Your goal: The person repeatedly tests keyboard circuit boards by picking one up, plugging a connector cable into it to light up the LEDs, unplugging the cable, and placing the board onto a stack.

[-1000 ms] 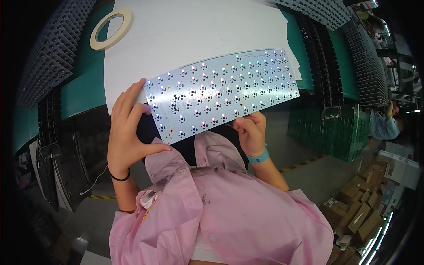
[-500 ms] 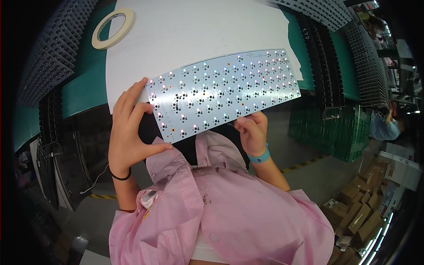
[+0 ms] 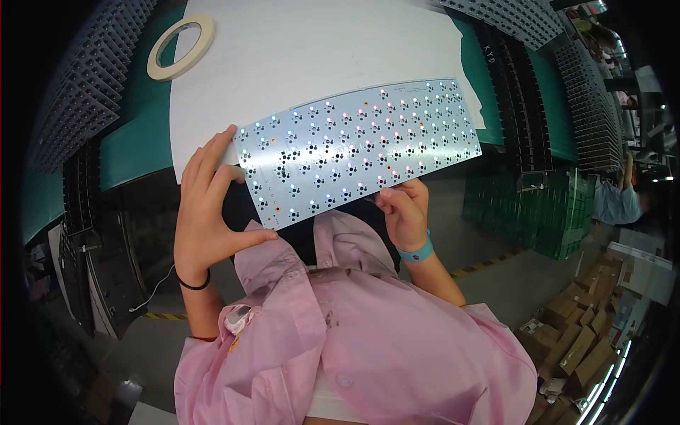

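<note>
A keyboard circuit board (image 3: 354,145), pale and dotted with small lit LEDs, is held tilted above the front edge of the white paper (image 3: 319,49). My left hand (image 3: 209,205) grips its left end, fingertips at the upper left corner and thumb at the lower left one. Along the lower edge, my right hand (image 3: 406,212) pinches the board between thumb and curled fingers; the fingertips beneath it are hidden. A blue band circles my right wrist, a black one my left.
A roll of masking tape (image 3: 180,47) lies at the paper's upper left. Stacked boards (image 3: 92,78) stand at far left, with more at upper right. Black slotted racks (image 3: 513,106), a green crate (image 3: 528,212) and cardboard boxes (image 3: 577,326) are to the right. Another person (image 3: 616,202) is at far right.
The LEDs' colours have shifted across the board. Both hands and the board keep nearly the same place. At far right, the other person's arm has moved up.
</note>
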`<action>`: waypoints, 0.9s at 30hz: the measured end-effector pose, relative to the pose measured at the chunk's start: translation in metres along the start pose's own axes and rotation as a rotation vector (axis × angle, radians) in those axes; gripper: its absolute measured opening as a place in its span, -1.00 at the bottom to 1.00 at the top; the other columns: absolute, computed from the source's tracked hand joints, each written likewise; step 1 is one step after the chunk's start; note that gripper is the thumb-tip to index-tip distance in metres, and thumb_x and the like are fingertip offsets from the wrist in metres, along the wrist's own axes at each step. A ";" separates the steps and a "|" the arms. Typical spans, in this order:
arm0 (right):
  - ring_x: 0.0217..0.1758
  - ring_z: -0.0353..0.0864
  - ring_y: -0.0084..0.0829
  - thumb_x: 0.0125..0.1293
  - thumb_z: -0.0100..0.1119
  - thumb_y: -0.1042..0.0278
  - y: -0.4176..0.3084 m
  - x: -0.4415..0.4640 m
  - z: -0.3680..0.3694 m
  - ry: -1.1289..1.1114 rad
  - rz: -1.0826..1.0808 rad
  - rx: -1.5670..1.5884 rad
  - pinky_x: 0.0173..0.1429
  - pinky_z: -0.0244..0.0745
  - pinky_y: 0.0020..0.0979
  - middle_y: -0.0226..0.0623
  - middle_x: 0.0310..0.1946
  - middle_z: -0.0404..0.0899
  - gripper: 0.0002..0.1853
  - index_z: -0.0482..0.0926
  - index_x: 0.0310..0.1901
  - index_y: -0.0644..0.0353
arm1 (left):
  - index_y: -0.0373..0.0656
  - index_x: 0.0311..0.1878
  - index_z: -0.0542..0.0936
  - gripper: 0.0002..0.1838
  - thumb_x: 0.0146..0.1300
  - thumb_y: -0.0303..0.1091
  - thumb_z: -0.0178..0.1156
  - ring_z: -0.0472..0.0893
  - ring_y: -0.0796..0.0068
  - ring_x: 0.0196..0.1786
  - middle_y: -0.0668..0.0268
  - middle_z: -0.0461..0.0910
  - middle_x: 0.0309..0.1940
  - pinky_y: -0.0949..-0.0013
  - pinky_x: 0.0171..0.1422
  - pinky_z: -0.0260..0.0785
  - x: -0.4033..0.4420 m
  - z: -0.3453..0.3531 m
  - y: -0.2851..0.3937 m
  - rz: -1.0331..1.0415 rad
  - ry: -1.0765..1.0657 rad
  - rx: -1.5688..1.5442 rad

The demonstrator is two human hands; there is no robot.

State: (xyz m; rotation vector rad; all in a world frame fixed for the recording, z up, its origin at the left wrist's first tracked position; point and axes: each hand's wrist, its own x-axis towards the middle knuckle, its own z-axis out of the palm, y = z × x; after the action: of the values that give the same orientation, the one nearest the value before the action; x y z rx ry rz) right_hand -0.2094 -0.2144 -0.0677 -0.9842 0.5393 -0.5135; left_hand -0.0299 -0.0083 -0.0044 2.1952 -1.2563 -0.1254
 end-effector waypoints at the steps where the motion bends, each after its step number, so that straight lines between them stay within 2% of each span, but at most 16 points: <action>1: -0.60 0.32 -0.61 0.02 0.07 0.58 0.000 0.000 0.000 0.002 -0.001 -0.002 -0.49 0.20 -0.67 -0.31 -0.59 0.50 -0.86 0.52 -0.33 0.34 | -0.12 -0.41 0.38 -0.30 -0.59 0.11 0.48 0.21 0.02 0.32 0.08 0.26 0.29 0.10 0.35 -0.01 0.000 0.000 0.000 0.001 0.001 0.002; 4: -0.60 0.32 -0.61 0.01 0.07 0.58 0.000 0.000 0.000 0.005 -0.003 -0.005 -0.49 0.19 -0.67 -0.31 -0.59 0.49 -0.86 0.52 -0.33 0.34 | -0.12 -0.41 0.38 -0.30 -0.59 0.12 0.48 0.21 0.01 0.32 0.07 0.26 0.29 0.10 0.35 -0.01 0.000 0.000 0.000 0.002 0.002 0.005; 8: -0.60 0.32 -0.61 0.01 0.07 0.58 0.000 0.000 0.001 0.001 -0.007 0.007 -0.49 0.18 -0.67 -0.31 -0.60 0.49 -0.87 0.52 -0.34 0.35 | -0.13 -0.41 0.39 -0.35 -0.56 0.01 0.50 0.22 0.05 0.33 0.12 0.29 0.27 0.06 0.40 -0.06 0.001 -0.002 0.003 0.001 0.015 -0.034; 24: -0.61 0.30 -0.61 0.01 0.07 0.59 0.001 0.000 0.000 0.012 -0.004 0.001 -0.50 0.14 -0.67 -0.31 -0.61 0.49 -0.89 0.52 -0.36 0.34 | -0.13 -0.40 0.40 -0.32 -0.61 0.04 0.49 0.20 0.01 0.32 0.09 0.24 0.30 0.07 0.37 -0.04 -0.001 0.001 -0.001 -0.002 0.002 -0.017; 27: -0.59 0.26 -0.59 0.04 0.01 0.59 0.001 -0.001 0.001 -0.002 -0.006 -0.035 -0.48 0.13 -0.66 -0.31 -0.59 0.44 -0.87 0.49 -0.33 0.35 | -0.13 -0.40 0.40 -0.32 -0.61 0.04 0.49 0.20 0.01 0.33 0.10 0.24 0.30 0.07 0.38 -0.04 -0.001 0.001 -0.001 -0.002 0.006 -0.022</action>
State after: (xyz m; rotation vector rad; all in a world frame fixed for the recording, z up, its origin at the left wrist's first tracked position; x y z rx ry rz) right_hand -0.2094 -0.2130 -0.0684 -1.0200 0.5451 -0.5100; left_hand -0.0299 -0.0076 -0.0065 2.1770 -1.2440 -0.1326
